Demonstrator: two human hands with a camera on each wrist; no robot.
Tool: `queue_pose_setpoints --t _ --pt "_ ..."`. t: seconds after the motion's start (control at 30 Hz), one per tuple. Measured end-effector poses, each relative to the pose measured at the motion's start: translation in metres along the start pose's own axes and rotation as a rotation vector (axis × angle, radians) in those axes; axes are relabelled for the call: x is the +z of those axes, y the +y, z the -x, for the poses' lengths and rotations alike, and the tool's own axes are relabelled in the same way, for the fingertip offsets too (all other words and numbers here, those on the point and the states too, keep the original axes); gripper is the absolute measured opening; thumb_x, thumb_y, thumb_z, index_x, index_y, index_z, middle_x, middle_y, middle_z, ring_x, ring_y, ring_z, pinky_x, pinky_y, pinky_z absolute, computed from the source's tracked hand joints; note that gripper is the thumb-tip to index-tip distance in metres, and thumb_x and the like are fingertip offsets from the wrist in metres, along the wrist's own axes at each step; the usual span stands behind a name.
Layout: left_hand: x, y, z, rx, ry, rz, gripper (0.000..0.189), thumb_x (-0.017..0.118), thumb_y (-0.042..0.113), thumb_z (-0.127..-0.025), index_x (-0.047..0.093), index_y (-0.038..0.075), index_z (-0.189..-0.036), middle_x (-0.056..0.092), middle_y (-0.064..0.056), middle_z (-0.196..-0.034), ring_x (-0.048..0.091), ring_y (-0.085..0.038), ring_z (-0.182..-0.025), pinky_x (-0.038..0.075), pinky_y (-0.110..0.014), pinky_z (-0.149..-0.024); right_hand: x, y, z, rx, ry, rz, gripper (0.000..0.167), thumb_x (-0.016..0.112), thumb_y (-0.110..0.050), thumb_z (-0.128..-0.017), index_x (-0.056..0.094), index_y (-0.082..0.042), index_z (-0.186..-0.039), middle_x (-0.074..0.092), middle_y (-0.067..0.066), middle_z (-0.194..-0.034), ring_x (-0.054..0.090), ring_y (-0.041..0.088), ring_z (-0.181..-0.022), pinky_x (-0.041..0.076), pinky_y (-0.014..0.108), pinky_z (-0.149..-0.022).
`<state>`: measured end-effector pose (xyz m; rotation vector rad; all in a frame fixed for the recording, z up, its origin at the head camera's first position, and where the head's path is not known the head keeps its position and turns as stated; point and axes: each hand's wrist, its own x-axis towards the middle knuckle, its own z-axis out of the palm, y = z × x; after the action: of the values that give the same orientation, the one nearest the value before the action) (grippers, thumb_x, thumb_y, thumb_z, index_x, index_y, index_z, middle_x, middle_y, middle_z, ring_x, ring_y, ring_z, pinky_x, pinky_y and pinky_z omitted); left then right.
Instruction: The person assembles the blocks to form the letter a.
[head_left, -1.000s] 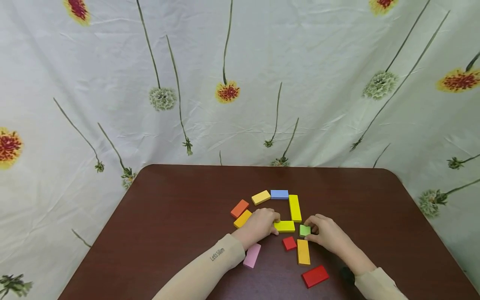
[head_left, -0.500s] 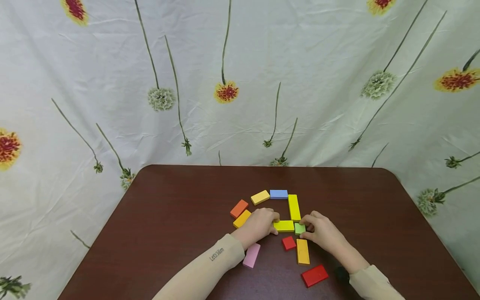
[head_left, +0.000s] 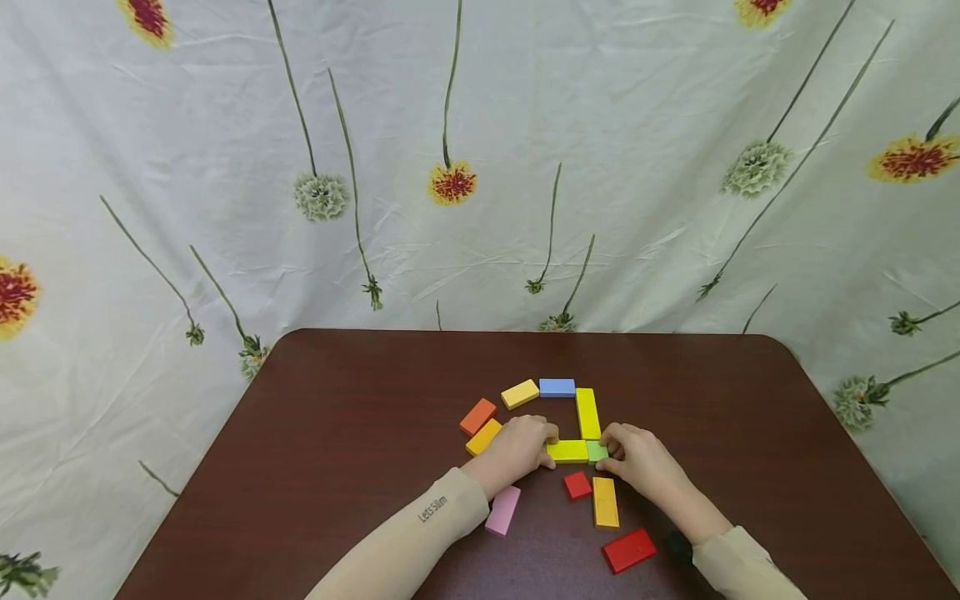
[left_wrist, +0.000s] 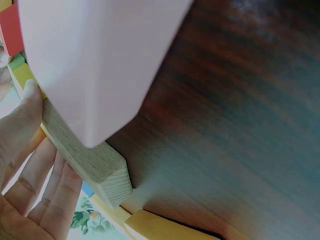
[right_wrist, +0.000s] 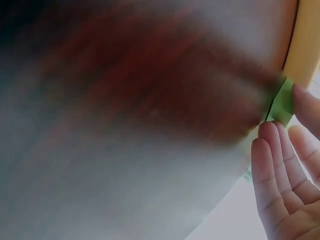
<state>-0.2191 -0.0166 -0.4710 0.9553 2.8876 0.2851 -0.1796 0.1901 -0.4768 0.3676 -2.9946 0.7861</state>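
Note:
My right hand [head_left: 637,458] pinches a small green block [head_left: 596,452] between thumb and fingers; the right wrist view shows the same green block [right_wrist: 283,102]. It meets the right end of a flat yellow block [head_left: 567,452], just below a second, longer yellow block [head_left: 588,414]. My left hand [head_left: 519,446] holds the flat yellow block near its left end, thumb on the near side. Beneath that hand lies a bare wood block [left_wrist: 85,150], visible only in the left wrist view. A pink block [head_left: 503,511] lies by the left wrist and looms large in the left wrist view.
On the dark brown table [head_left: 375,400] lie a blue block [head_left: 557,387], a pale yellow block [head_left: 520,394], an orange-red block [head_left: 477,417] and an amber block [head_left: 483,437]. Nearer are a small red block [head_left: 577,486], another amber block [head_left: 606,502] and a larger red block [head_left: 628,551].
The right hand has slid the green block leftward and slightly away until it meets the flat yellow block. The left hand has stayed in place.

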Motion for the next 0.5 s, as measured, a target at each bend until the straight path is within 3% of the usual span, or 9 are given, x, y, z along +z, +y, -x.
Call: queue_pose_setpoints --t 0.3,0.5 --pt "-0.0009 -0.0011 0.0004 0.006 0.019 0.013 0.027 0.083 0.03 -0.079 0.075 0.015 -0.1 0.07 0.002 -0.09 0.059 -0.01 -0.077 0.053 -0.021 -0.075 0.0014 -0.0028 -0.0026 0.051 0.001 0.02 0.031 0.086 -0.014 -0.073 0.062 -0.01 -0.091 0.061 -0.001 -0.077 0.055 0.01 -0.07 0.053 0.027 -0.065" --pt "-0.0015 0.0 0.0013 0.001 0.006 0.024 0.028 0.082 0.03 -0.08 0.075 0.014 -0.102 0.07 0.002 -0.091 0.059 -0.009 -0.077 0.053 -0.021 -0.076 -0.004 -0.0023 -0.0019 0.089 -0.037 -0.015 0.036 0.086 -0.016 -0.074 0.062 -0.006 -0.1 0.063 0.0 -0.079 0.056 0.011 -0.07 0.052 0.027 -0.065"
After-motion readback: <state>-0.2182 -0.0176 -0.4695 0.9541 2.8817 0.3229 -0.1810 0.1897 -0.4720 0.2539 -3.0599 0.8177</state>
